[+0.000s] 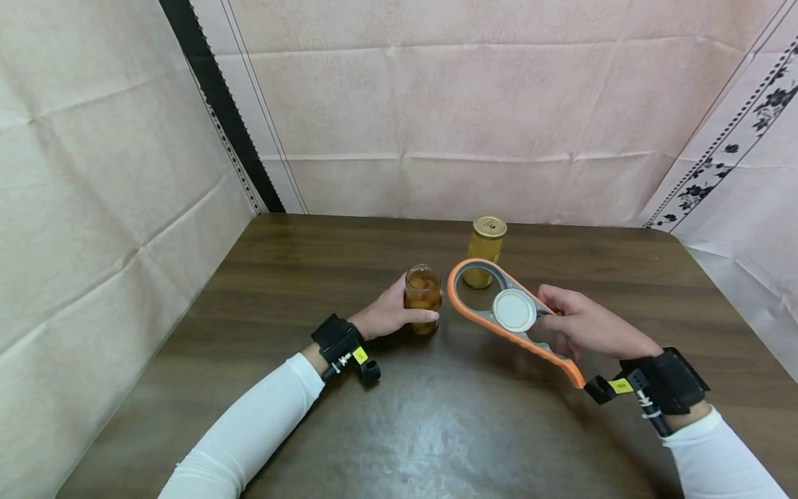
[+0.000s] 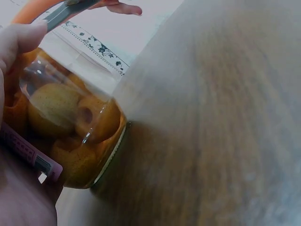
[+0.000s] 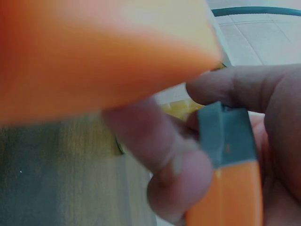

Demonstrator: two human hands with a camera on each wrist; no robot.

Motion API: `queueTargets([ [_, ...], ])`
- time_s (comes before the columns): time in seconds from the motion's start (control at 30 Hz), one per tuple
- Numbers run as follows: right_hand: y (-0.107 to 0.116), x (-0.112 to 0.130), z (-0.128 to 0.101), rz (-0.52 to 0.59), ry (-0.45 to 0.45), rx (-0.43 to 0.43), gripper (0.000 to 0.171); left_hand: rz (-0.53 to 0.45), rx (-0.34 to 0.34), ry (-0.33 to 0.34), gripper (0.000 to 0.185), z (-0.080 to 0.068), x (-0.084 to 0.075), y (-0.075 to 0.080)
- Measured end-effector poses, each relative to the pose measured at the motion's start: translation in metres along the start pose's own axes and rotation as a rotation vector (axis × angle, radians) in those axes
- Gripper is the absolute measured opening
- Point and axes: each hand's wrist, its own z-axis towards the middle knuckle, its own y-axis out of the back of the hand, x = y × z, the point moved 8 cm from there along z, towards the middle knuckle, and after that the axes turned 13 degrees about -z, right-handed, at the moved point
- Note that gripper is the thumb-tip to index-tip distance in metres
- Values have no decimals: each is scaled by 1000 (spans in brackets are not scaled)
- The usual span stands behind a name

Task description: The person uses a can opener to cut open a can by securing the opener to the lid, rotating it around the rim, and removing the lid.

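A: In the head view, the left hand [image 1: 389, 315] is curled around the open glass jar [image 1: 422, 298], thumb in front, and the jar stands on the wooden table [image 1: 312, 277] near its middle. The right hand [image 1: 582, 322] grips the orange jar opener [image 1: 508, 315] by its handle end, above the table, just to the right of the jar.

B: And the white lid [image 1: 514, 310]?

A: It sits in the opener, between its two arms, beside the right thumb. Behind the opener's loop stands a second jar [image 1: 485, 249] with a gold lid; the loop covers its lower part.

B: How are the arms posed?

A: Both forearms in white sleeves come from the bottom edge, with black wrist bands. The left wrist lies low near the table, the right one is raised.

B: What does the left wrist view add?

A: It shows the glass jar [image 2: 70, 127] very close, with yellow fruit pieces inside and a pink label under the palm. The top of the jar is cut off.

B: And the right wrist view?

A: Mostly blur. The jar opener [image 3: 94, 52] fills the upper part, and the fingers [image 3: 174, 160] wrap its grey and orange arm. The lid is not visible there.
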Motion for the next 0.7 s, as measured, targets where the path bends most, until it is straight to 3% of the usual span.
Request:
queueTargets([
  [0.33,-5,-4,4,-12,0,35,22,-5,-60,10,70,2,1,7],
  [0.7,-13,-3,6,-28,-10,47,21,-78,-71,-76,66,4,-1,11],
])
